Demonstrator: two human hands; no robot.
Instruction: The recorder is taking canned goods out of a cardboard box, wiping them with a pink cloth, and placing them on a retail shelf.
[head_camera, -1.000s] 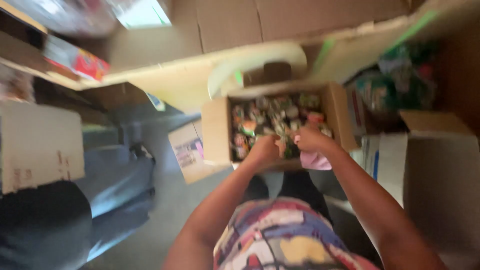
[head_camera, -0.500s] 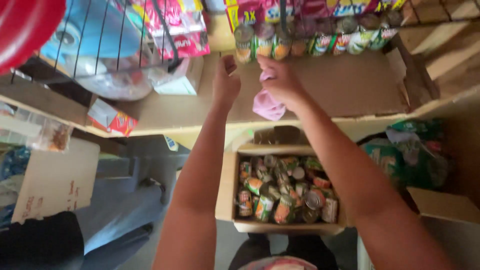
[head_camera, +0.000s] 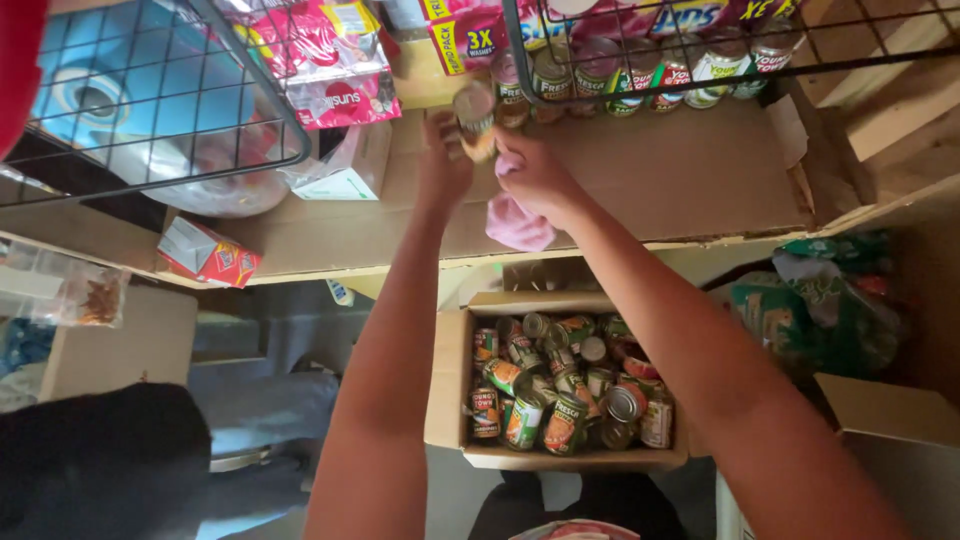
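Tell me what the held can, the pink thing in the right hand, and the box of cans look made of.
Can: likely metal under a glossy printed paper label.
Pink cloth: soft fabric, limp, hanging in folds.
Box: plain brown cardboard, matte, flaps folded open.

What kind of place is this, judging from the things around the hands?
Probably a storeroom or pantry. A cardboard box is full of tins, more tins stand in a row on the shelf, and both hands hold a can up to it.

Wire basket (head_camera: 150, 120), small red box (head_camera: 205, 255), green bags (head_camera: 830, 300).
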